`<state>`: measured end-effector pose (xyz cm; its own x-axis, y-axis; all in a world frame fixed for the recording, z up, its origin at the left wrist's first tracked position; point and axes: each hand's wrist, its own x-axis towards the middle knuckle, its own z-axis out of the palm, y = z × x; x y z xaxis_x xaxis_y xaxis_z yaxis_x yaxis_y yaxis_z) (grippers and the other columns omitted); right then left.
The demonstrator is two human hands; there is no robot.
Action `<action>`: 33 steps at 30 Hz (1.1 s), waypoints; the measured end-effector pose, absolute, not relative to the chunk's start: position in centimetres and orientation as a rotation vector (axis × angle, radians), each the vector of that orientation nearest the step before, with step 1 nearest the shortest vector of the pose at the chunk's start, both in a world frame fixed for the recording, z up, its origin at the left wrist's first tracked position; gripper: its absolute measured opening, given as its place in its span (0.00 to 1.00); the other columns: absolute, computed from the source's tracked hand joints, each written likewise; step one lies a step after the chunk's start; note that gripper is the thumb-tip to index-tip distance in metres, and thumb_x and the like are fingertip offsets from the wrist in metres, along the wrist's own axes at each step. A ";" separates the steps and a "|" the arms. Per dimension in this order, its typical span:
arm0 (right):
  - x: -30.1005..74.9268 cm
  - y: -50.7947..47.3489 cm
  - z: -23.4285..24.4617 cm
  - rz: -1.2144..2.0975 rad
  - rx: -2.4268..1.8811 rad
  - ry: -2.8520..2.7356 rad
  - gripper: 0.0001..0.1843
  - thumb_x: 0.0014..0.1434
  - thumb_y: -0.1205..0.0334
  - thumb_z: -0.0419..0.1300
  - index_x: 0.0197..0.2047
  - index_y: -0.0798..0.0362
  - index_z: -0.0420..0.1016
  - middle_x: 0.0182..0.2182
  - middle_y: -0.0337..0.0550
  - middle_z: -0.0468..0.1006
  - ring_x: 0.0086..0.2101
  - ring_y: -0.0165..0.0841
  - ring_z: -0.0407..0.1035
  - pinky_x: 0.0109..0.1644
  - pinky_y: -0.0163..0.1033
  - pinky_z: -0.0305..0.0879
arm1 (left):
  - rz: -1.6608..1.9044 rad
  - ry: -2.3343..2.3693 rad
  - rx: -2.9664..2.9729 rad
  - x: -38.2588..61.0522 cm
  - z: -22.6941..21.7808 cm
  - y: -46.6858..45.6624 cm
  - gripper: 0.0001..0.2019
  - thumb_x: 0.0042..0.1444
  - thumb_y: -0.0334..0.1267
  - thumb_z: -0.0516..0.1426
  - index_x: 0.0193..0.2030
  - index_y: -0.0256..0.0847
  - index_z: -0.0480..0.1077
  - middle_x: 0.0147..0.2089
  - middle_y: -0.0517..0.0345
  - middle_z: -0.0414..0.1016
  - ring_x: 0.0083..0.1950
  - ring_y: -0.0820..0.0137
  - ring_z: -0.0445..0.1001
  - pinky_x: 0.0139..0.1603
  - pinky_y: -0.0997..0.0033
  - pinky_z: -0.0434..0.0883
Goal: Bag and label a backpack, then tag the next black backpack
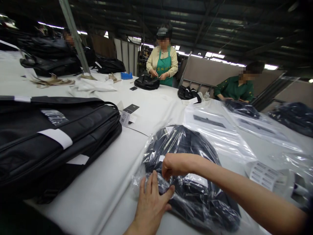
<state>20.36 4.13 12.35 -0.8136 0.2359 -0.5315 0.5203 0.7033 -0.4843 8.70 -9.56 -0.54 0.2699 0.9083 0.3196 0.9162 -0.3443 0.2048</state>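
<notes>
1. Two parts make up the work piece: a dark bag (188, 147) and the clear plastic sleeve (143, 176) around it. The assembly lies flat on the white table (102, 182), at its near edge, directly in front of the wearer.
2. Completed, judged from the view: the dark bag sits fully inside the sleeve, and film covers every side that shows.
3. Not completed, judged from the view: the near-left end of the sleeve is loose and wrinkled under the hands. No tape, seal or tidy fold shows there. Pale patches show on the film, and it cannot be told whether they are labels or glare.
4. Left hand (151, 202): palm down, fingers extended and slightly spread, thumb out. It presses the film flat at the near-left corner and grips nothing.
5. Right hand (174, 164): just beyond the left hand, resting on the bag. Its fingers are curled closed and appear to pinch a fold of the sleeve. The fingertips are hidden, so this hold is a judgement.
6. To the right of the bag, near it: a sheet of printed labels (264, 174). Beyond the bag: flat empty sleeves (215, 127) laid on the table.
7. To the left, apart from the bag: a stack of black briefcases (49, 140) with white paper strips, and hang tags (128, 114) just beside it.
8. Far side of the table: a standing person in a green apron (163, 65) handles a black bag (146, 81). A person in a green top (234, 88) leans over the right end.
</notes>
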 end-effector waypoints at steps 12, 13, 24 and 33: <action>20.5 6.2 9.1 -0.311 0.978 2.640 0.22 0.48 0.40 0.61 0.27 0.53 0.77 0.21 0.44 0.76 0.25 0.34 0.69 0.27 0.33 0.56 | -0.686 -1.791 -2.490 8.5 -0.6 -9.7 0.29 0.43 0.57 0.62 0.54 0.68 0.62 0.62 0.44 0.57 0.60 0.50 0.61 0.54 0.41 0.60; 21.2 5.8 9.3 -0.341 1.089 2.670 0.21 0.50 0.41 0.60 0.27 0.53 0.77 0.22 0.43 0.76 0.26 0.33 0.69 0.28 0.33 0.56 | -0.686 -1.799 -2.490 8.6 -0.5 -9.7 0.29 0.43 0.56 0.62 0.54 0.69 0.62 0.62 0.44 0.57 0.60 0.50 0.61 0.54 0.41 0.60; 21.2 -5.8 4.3 -1.134 1.660 2.903 0.04 0.60 0.65 0.49 0.34 0.52 0.62 0.33 0.41 0.67 0.35 0.32 0.62 0.41 0.38 0.59 | -0.635 -1.447 -2.812 0.7 -2.0 -9.9 0.32 0.54 0.22 0.51 0.59 0.64 0.58 0.69 0.57 0.46 0.67 0.54 0.50 0.61 0.45 0.56; 32.8 -5.8 9.8 -1.016 2.545 2.647 0.19 0.62 0.49 0.45 0.50 0.50 0.65 0.43 0.46 0.74 0.45 0.38 0.68 0.51 0.42 0.60 | -1.784 -2.452 -2.442 -4.9 2.6 -7.8 0.19 0.56 0.49 0.53 0.50 0.41 0.70 0.52 0.51 0.72 0.54 0.58 0.69 0.60 0.58 0.63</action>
